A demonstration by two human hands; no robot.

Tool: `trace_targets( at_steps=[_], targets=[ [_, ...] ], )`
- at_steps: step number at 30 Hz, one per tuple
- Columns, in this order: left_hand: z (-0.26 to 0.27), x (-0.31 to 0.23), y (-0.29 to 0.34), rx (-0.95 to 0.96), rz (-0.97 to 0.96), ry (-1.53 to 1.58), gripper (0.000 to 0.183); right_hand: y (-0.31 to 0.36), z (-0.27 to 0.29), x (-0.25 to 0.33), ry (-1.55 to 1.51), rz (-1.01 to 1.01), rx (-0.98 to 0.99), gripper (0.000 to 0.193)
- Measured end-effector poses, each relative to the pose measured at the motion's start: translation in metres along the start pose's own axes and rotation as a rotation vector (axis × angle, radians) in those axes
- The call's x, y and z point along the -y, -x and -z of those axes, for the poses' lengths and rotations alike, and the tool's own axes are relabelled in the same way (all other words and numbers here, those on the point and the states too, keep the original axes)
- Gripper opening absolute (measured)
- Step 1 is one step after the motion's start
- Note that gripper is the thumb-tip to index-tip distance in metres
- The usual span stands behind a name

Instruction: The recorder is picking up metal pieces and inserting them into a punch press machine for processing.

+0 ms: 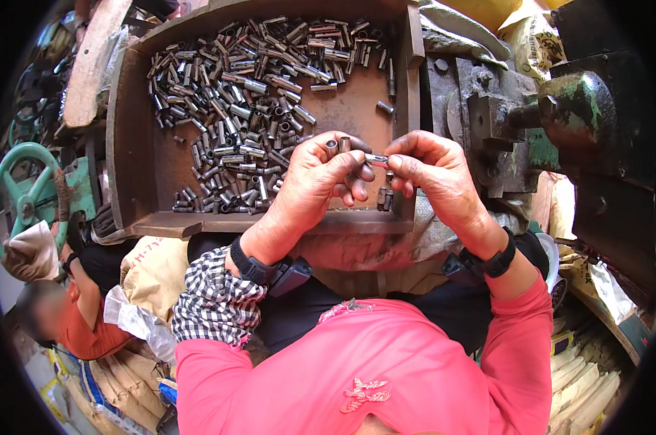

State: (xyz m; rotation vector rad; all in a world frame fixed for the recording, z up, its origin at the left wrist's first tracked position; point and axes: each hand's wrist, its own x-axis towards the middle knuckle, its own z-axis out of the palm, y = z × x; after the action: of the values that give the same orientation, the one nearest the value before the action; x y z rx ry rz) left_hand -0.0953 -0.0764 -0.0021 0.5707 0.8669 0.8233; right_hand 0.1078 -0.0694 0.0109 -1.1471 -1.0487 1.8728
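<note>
Over the right front part of a shallow brown box (412,98), both my hands meet at a small shiny metal tube (375,159). It lies roughly level, its right end pinched between the thumb and fingers of my right hand (444,174). The left end reaches the fingertips of my left hand (306,181). That hand is closed and also holds a couple more short metal sleeves (332,148), their open ends up. A large heap of similar metal sleeves (234,109) fills the left and back of the box. A few more sleeves (384,199) stand below my right hand.
A heavy dark machine with a worn green part (578,109) stands close on the right. At far left are a green handwheel (25,192) and another person in an orange top (89,319). Sacks (154,272) lie around, and a wooden plank (92,65) sits back left.
</note>
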Motion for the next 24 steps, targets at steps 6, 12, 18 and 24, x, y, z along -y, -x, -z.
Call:
trace_targets(
  at_steps=[6,12,18,24],
  targets=[
    [-0.0057,0.0033,0.0004,-0.083,-0.063,-0.064,0.017,-0.0034,0.0013,-0.0019,-0.048,-0.035,-0.032,0.014],
    [-0.0028,0.0012,-0.0014,-0.035,-0.037,0.028,0.016,-0.0042,0.0033,-0.0008,-0.056,-0.018,-0.038,0.014],
    [0.0019,-0.0004,-0.0036,-0.019,-0.047,0.083,0.016,-0.0052,0.0042,0.0004,-0.04,0.0,-0.075,0.014],
    [-0.0029,-0.0002,-0.0014,-0.044,-0.067,-0.034,0.018,-0.0048,0.0042,0.0012,-0.031,-0.032,-0.063,0.015]
  ],
)
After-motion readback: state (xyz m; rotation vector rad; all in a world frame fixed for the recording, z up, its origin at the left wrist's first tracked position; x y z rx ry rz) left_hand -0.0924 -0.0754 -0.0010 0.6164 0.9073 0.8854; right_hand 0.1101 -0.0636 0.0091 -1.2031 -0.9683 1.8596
